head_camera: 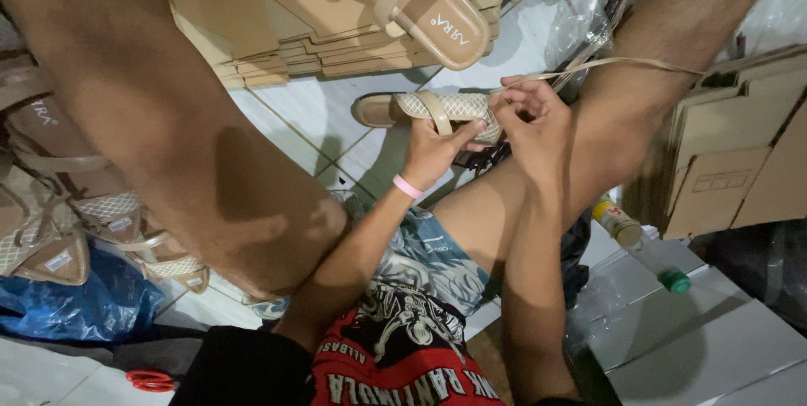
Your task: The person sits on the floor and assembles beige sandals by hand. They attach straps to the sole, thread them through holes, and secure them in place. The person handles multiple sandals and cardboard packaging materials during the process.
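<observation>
Gripping a beige sandal [437, 108] from below with the left hand [433, 154], fingers closed on its woven band, thumb laid along the sole edge. Pinching a thin tan strap [622, 65] at the sandal's heel end with the right hand [531, 124], fingertips pressed together on it, the strap running off to the right over the bent knee. Both hands close together, nearly touching, just above the tiled floor [311, 112] between the legs. Wearing a pink wristband [407, 187] on the left wrist, just below the sandal.

Beyond the sandal, a stack of flat cardboard [277, 28] carrying another beige sandal [420, 2]. Far left of the sandal, more finished pairs [59, 229] heaped above a blue plastic bag [76, 305]. Right of the sandal and lower, a small bottle with a green cap [639, 246] lying on white boxes [698, 347]. Well below and left of the sandal, red-handled scissors [151, 381] on the floor.
</observation>
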